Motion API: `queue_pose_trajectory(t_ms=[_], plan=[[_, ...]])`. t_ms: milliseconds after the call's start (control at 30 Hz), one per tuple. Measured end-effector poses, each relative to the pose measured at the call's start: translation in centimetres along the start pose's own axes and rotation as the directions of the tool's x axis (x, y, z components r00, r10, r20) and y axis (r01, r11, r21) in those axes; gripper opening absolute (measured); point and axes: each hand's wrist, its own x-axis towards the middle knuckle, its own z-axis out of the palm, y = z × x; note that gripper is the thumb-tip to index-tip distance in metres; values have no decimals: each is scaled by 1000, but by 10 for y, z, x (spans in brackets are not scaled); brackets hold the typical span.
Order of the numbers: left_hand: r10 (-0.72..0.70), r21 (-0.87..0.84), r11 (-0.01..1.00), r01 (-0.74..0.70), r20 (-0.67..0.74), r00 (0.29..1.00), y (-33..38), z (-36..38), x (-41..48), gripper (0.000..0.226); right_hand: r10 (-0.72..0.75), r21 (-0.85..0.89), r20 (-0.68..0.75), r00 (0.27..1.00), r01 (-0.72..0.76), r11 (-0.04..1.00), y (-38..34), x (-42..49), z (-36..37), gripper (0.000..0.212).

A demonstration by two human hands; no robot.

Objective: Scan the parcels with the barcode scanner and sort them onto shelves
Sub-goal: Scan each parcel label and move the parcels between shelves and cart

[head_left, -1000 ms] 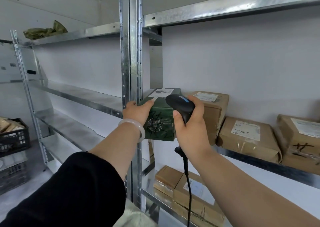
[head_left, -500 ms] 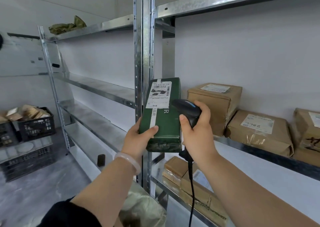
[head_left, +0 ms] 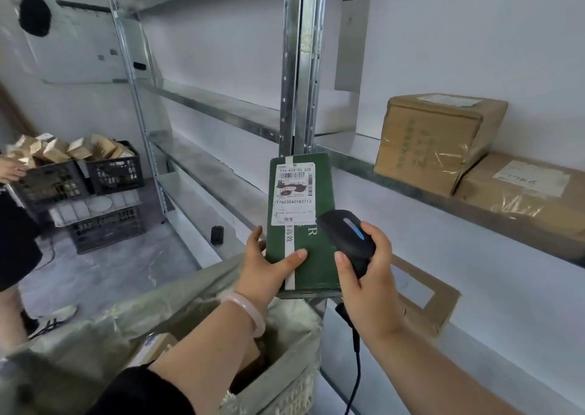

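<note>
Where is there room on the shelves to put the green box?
Bare shelf runs between the metal post and the tall brown box. The left bay's middle shelf looks bare too. Right of that box it is crowded: a flat brown parcel lies against it.

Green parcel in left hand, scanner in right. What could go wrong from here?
1. The left hand grips the green parcel only near its bottom end; it may tip or slip into the sack below.
2. The scanner sits very close to the label, low and to its right, so the read may fail.
3. The cable hangs by the lower shelf edge and might snag.
</note>
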Motion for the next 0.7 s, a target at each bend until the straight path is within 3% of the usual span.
queue_pose_trajectory(t_ms=[67, 233, 500, 700], plan=[[-40, 65, 997, 40, 11, 999, -16, -6, 0, 97, -5, -22, 38, 999, 6, 1000, 8, -11, 2, 49], [-62, 91, 994, 57, 45, 997, -44, -18, -11, 69, 36, -83, 121, 992, -26, 996, 28, -27, 5, 52], [-131, 106, 985, 136, -52, 990, -78, -27, -29, 88, 84, -111, 200, 976, -63, 992, 11, -15, 19, 51], [-132, 141, 978, 152, -142, 981, -93, -34, -26, 90, 228, -24, 314, 922, -233, 972, -10, -6, 42, 48]])
